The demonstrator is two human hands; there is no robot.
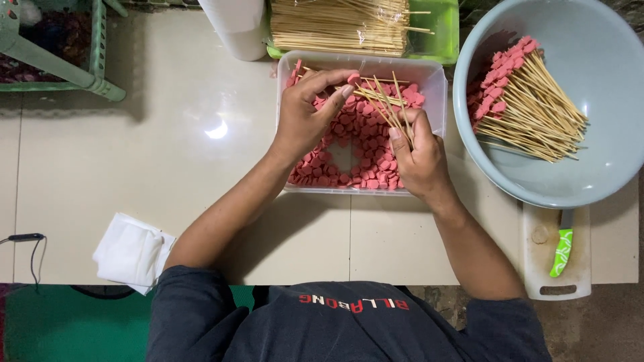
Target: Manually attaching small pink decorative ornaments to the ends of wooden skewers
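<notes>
Right now the left hand [305,117] pinches one pink slice [353,79] over the clear tub [435,87] at desk centre; right hand [419,157] w/ grip clenched on a bundle of bamboo skewers [386,100]. Finished skewers [530,100] lie in the grey basin [604,174], far right.

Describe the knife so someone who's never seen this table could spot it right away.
Start at the big grey basin of finished skewers, on the table's right. Just below it lies a white cutting board, partly under the basin. The knife rests on that board; its bright green patterned handle is the only green thing there.
</notes>
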